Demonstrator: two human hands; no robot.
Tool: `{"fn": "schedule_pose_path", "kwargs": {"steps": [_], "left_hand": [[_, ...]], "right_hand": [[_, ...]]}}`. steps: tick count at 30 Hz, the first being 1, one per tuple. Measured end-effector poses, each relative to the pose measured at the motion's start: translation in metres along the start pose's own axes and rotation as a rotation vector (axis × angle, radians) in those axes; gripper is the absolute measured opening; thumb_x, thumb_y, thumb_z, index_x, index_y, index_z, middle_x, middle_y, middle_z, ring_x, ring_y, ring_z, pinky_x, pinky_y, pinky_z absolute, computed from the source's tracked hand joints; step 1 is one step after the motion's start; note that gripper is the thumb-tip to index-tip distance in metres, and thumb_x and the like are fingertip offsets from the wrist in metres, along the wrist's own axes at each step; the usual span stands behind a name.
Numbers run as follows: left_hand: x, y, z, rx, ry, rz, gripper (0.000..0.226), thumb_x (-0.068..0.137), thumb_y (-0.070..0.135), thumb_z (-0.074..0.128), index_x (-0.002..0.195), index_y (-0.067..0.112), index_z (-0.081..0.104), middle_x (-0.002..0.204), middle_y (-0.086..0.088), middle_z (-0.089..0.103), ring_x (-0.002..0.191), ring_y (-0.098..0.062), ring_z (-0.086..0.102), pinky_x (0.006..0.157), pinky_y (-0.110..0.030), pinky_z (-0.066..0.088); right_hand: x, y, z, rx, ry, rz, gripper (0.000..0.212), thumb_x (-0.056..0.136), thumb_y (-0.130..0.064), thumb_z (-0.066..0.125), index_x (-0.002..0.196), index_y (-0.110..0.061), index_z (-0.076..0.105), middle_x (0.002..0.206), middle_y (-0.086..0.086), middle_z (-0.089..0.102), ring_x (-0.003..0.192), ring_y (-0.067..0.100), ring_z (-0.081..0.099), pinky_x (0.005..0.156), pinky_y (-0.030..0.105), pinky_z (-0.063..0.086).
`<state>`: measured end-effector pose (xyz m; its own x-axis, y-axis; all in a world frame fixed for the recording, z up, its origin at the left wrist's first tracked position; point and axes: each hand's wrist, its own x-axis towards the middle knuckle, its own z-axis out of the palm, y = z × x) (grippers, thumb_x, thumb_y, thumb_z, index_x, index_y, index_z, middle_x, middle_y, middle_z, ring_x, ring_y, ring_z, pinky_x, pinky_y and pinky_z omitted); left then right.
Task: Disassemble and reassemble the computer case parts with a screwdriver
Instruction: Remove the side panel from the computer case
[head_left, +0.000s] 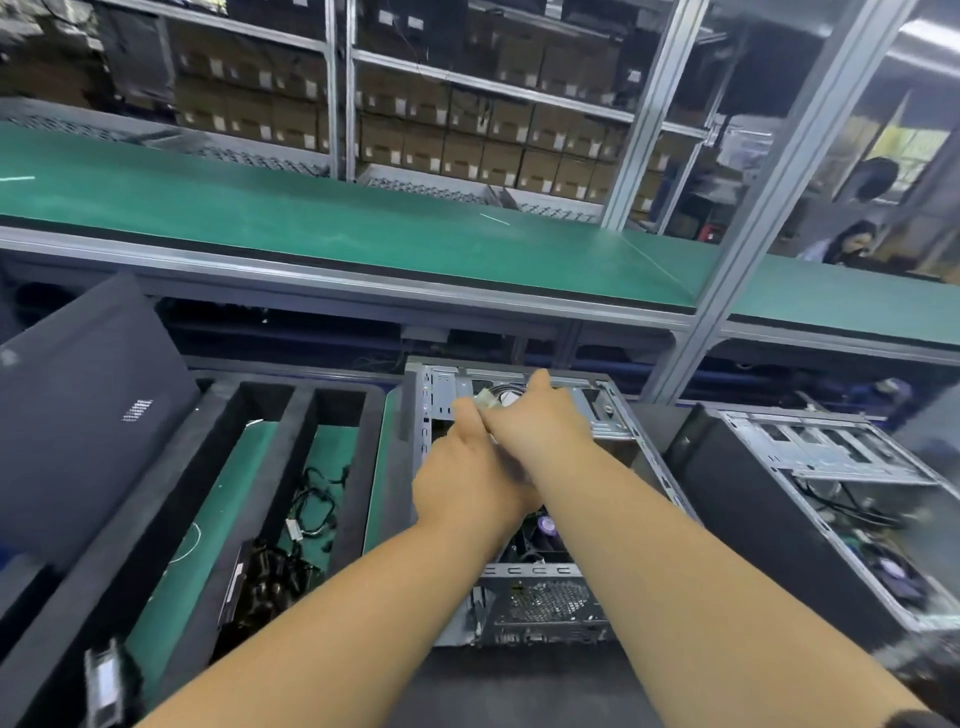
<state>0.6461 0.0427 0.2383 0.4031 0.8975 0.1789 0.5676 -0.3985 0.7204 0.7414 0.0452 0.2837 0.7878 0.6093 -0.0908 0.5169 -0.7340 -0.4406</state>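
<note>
Both hands reach into open computer case (524, 597), center, lying on its side w/ side panel off. Left hand (467, 483) and right hand (540, 421) meet over far drive-bay area, together pinching a small white connector (485, 402) w/ cables; exact finger grip blurred. Foam tray (332, 410) to left holds black cables (311, 504). Second open case (831, 483) at right. Green conveyor belt (311, 218) beyond, far side.

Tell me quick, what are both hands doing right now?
Left hand: pinches a white connector inside the open computer case.
Right hand: fingers on the same connector; grip blurred, cannot be told.
</note>
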Motion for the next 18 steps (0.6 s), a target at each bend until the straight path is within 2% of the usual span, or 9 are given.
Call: {"fn": "schedule_pose_path", "kwargs": {"steps": [1,3,6,10,12,14,16,18], "left_hand": [[0.000,0.002,0.002,0.003,0.013,-0.004,0.053,0.059,0.049,0.051,0.091,0.030,0.013,0.072,0.010,0.048,0.058,-0.013,0.047,0.045,-0.024,0.028],[0.000,0.005,0.007,0.037,0.028,0.002,0.050,0.059,0.048,0.045,0.096,0.029,0.016,0.075,0.009,0.048,0.061,-0.016,0.048,0.045,-0.024,0.027],[-0.002,0.004,0.016,0.099,0.045,-0.005,0.063,0.061,0.048,0.044,0.114,0.026,0.020,0.086,0.003,0.054,0.070,-0.022,0.053,0.048,-0.027,0.031],[-0.010,0.004,0.023,0.128,0.098,-0.031,0.077,0.061,0.054,0.054,0.123,0.031,0.016,0.086,0.008,0.056,0.075,-0.021,0.056,0.056,-0.032,0.037],[-0.009,0.003,0.021,0.164,0.125,-0.006,0.073,0.059,0.060,0.049,0.119,0.029,0.022,0.082,0.012,0.052,0.074,-0.021,0.056,0.056,-0.032,0.037],[-0.005,-0.005,0.013,0.143,0.084,0.007,0.068,0.059,0.067,0.054,0.114,0.035,0.028,0.083,0.015,0.053,0.075,-0.018,0.059,0.057,-0.032,0.039],[-0.002,-0.019,0.003,0.071,-0.003,-0.025,0.066,0.059,0.073,0.064,0.109,0.041,0.034,0.087,0.018,0.058,0.077,-0.008,0.059,0.063,-0.033,0.047],[-0.002,-0.034,-0.005,-0.005,-0.048,-0.082,0.060,0.061,0.076,0.063,0.107,0.043,0.042,0.092,0.019,0.060,0.082,-0.001,0.060,0.074,-0.034,0.052]], "right_hand": [[0.003,0.002,0.002,0.010,0.001,0.010,0.093,0.076,-0.072,0.056,0.151,-0.027,0.022,0.147,0.011,0.040,0.124,0.040,0.051,0.085,0.044,0.051],[0.011,0.006,0.007,0.028,0.001,0.016,0.091,0.076,-0.071,0.057,0.148,-0.025,0.026,0.145,0.011,0.042,0.123,0.039,0.052,0.082,0.043,0.048],[0.017,0.012,0.016,0.018,-0.019,-0.032,0.085,0.076,-0.071,0.056,0.141,-0.021,0.036,0.139,0.010,0.048,0.118,0.037,0.055,0.075,0.042,0.044],[0.023,0.019,0.019,0.056,-0.104,-0.095,0.082,0.063,-0.069,0.056,0.128,-0.021,0.045,0.127,0.005,0.051,0.108,0.033,0.058,0.068,0.036,0.043],[0.025,0.022,0.017,0.097,-0.145,-0.131,0.073,0.057,-0.070,0.057,0.112,-0.023,0.044,0.110,0.002,0.053,0.088,0.027,0.057,0.057,0.031,0.036],[0.028,0.024,0.017,0.096,-0.164,-0.182,0.071,0.053,-0.071,0.060,0.104,-0.025,0.039,0.094,-0.002,0.050,0.074,0.022,0.052,0.050,0.028,0.030],[0.031,0.025,0.019,0.049,-0.188,-0.246,0.072,0.052,-0.067,0.063,0.106,-0.025,0.039,0.097,-0.003,0.053,0.077,0.022,0.053,0.052,0.028,0.032],[0.034,0.026,0.023,0.042,-0.238,-0.320,0.077,0.050,-0.060,0.065,0.115,-0.024,0.044,0.105,-0.004,0.057,0.082,0.020,0.057,0.058,0.030,0.041]]}}
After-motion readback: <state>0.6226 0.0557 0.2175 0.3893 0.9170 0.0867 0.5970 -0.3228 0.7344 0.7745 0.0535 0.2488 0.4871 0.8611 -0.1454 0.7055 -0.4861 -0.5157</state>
